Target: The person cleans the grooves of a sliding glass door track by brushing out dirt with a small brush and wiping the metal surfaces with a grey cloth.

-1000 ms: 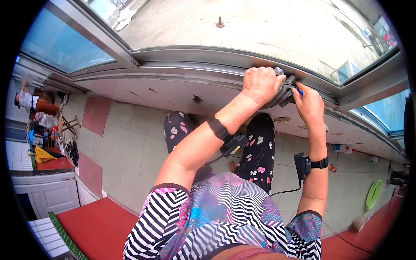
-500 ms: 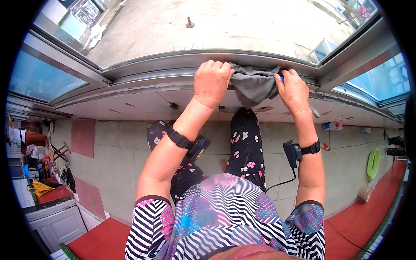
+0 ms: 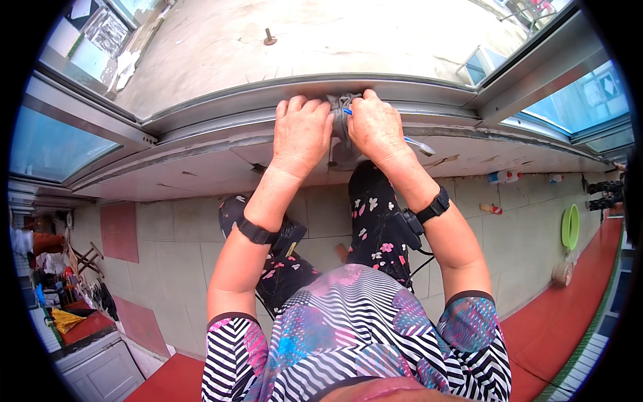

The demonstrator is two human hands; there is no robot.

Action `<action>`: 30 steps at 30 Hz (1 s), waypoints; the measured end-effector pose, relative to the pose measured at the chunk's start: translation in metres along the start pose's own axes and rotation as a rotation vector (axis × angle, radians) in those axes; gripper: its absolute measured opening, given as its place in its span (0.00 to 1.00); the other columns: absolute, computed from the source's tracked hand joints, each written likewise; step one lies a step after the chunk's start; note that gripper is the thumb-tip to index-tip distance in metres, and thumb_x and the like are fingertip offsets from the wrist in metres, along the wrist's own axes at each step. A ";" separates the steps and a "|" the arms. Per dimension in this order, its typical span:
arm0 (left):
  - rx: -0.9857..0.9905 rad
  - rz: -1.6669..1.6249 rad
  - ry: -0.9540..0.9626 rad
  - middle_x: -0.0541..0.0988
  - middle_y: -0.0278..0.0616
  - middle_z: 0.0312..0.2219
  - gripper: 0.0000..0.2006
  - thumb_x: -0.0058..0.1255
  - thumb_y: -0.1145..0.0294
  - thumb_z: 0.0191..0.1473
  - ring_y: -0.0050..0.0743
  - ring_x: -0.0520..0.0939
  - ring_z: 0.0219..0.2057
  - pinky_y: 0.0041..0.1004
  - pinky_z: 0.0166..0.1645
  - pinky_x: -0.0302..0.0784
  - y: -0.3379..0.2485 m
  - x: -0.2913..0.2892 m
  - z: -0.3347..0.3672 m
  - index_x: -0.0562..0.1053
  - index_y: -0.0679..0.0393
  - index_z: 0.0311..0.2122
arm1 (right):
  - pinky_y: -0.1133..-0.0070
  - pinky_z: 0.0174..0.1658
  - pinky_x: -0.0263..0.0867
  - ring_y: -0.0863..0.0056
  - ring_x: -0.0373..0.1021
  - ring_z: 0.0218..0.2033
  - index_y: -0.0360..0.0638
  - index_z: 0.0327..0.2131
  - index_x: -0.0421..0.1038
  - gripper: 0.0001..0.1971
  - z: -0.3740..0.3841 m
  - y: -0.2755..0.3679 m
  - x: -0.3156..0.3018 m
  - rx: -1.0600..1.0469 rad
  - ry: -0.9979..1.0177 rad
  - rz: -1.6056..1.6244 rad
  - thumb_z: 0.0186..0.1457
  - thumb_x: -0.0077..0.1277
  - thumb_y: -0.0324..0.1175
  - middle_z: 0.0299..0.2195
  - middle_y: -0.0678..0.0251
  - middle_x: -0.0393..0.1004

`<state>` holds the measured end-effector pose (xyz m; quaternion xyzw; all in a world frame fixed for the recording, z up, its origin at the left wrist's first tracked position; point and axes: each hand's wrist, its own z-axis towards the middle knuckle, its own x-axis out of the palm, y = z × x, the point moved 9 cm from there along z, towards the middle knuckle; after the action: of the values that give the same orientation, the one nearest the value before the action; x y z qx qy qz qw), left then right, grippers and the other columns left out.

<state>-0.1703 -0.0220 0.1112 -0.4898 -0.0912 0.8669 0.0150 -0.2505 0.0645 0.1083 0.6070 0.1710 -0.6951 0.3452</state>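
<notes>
hands now close together; left hand point(image 3: 303, 134) and right hand point(image 3: 375, 127) fingers clenched on grey cloth point(image 3: 341, 110) in window track point(image 3: 221, 110).

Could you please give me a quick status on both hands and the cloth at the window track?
Left hand and right hand both pressed on crumpled grey cloth. Cloth bunched in grey metal window track. Nothing obstructing.

Most of a grey cloth point(image 3: 340, 110) bunched in the window track point(image 3: 221, 110) is hidden between the left hand point(image 3: 301, 134) and right hand point(image 3: 376, 128). A blue-tipped tool point(image 3: 348, 112) under the right hand shows only its ends, its kind unclear. Clutter point(image 3: 63, 301) at far left blurs at the rim.
</notes>
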 end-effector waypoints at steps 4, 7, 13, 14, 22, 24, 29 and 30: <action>-0.003 -0.080 0.030 0.81 0.37 0.43 0.12 0.49 0.64 0.61 0.42 0.75 0.50 0.43 0.57 0.64 0.011 0.000 -0.002 0.78 0.56 0.44 | 0.58 0.40 0.73 0.47 0.76 0.34 0.34 0.31 0.75 0.10 -0.005 0.005 -0.002 0.008 -0.015 0.086 0.55 0.52 0.33 0.36 0.51 0.72; 0.006 -0.104 0.009 0.80 0.39 0.44 0.12 0.47 0.64 0.62 0.44 0.75 0.49 0.43 0.56 0.64 0.010 -0.006 -0.002 0.78 0.57 0.44 | 0.58 0.39 0.73 0.48 0.76 0.33 0.34 0.31 0.74 0.10 -0.005 0.005 0.000 0.022 0.000 0.087 0.55 0.52 0.33 0.37 0.52 0.72; -0.049 -0.014 -0.025 0.78 0.41 0.44 0.10 0.52 0.66 0.58 0.46 0.75 0.47 0.43 0.53 0.67 0.025 -0.010 -0.008 0.78 0.59 0.40 | 0.60 0.38 0.75 0.51 0.77 0.34 0.35 0.33 0.74 0.09 -0.003 0.034 0.012 -0.045 0.045 0.126 0.55 0.53 0.33 0.39 0.52 0.71; -0.065 0.007 -0.030 0.78 0.41 0.43 0.10 0.53 0.66 0.57 0.47 0.75 0.47 0.43 0.53 0.67 0.032 -0.011 -0.011 0.77 0.59 0.40 | 0.62 0.40 0.75 0.53 0.78 0.36 0.33 0.35 0.74 0.09 0.000 0.043 0.015 -0.040 0.096 0.150 0.54 0.53 0.30 0.40 0.51 0.71; -0.227 0.048 -0.101 0.80 0.44 0.43 0.16 0.58 0.65 0.54 0.48 0.78 0.45 0.42 0.51 0.71 0.076 -0.039 -0.030 0.76 0.61 0.46 | 0.63 0.42 0.75 0.52 0.78 0.38 0.33 0.35 0.76 0.10 0.016 0.079 0.025 -0.136 0.090 0.387 0.54 0.52 0.31 0.38 0.49 0.74; -0.205 -0.051 -0.131 0.79 0.45 0.45 0.19 0.58 0.67 0.55 0.49 0.79 0.45 0.40 0.50 0.74 0.070 -0.044 -0.030 0.73 0.59 0.52 | 0.60 0.43 0.72 0.51 0.76 0.38 0.37 0.33 0.75 0.11 0.017 0.070 0.026 -0.144 0.042 0.471 0.57 0.53 0.36 0.34 0.53 0.77; -0.063 -0.015 -0.013 0.77 0.45 0.47 0.19 0.58 0.62 0.55 0.48 0.79 0.44 0.39 0.47 0.78 0.059 -0.036 -0.029 0.74 0.54 0.52 | 0.69 0.40 0.73 0.59 0.78 0.35 0.38 0.40 0.77 0.10 -0.014 0.019 -0.023 -0.211 -0.273 0.709 0.55 0.57 0.30 0.34 0.55 0.80; -0.054 0.009 0.006 0.77 0.45 0.46 0.20 0.59 0.61 0.55 0.48 0.80 0.44 0.39 0.46 0.78 0.055 -0.038 -0.026 0.74 0.53 0.52 | 0.69 0.39 0.73 0.60 0.78 0.33 0.38 0.39 0.77 0.10 -0.020 0.007 -0.021 -0.163 -0.201 0.669 0.55 0.57 0.30 0.32 0.55 0.80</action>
<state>-0.1254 -0.0768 0.1208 -0.4931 -0.1125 0.8627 -0.0018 -0.2308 0.0788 0.1252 0.5286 -0.0170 -0.5837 0.6161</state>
